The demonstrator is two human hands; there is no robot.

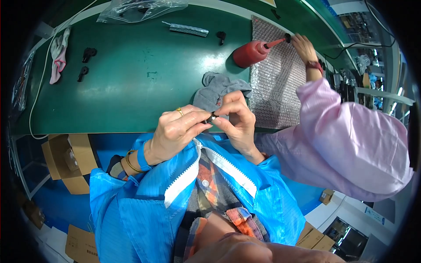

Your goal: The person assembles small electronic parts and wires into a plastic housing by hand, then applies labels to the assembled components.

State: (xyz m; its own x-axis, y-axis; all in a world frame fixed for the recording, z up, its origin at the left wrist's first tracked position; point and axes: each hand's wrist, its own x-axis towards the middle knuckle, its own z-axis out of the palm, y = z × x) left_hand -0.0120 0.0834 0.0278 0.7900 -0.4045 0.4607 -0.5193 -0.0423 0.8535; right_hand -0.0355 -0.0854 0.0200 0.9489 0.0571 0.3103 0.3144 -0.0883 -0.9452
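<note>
Small black part (213,117) is held btwn both hands at near edge of surface (131,92): L hand (176,127) & R hand (238,118) each have fingers clamped on it. Grey cloth (223,87) lies just beyond. Red bottle (250,55) is farther R, beside bubble wrap (278,94), w/ co-worker's hand (303,47) near its spout tip. Glove (59,55) lies far L, 2 black pieces (89,54) nearby.

Two parts (89,54) lie right of the glove (58,55), far left on the table (123,96). The tool (188,30) lies between the bag (141,10) and a third part (221,37). Right of these, the bottle (251,54) is at the bubble wrap's (278,83) left edge. Nearer, the cloth (205,95) lies behind the piece (210,119) between left hand (180,127) and right hand (237,119).
</note>
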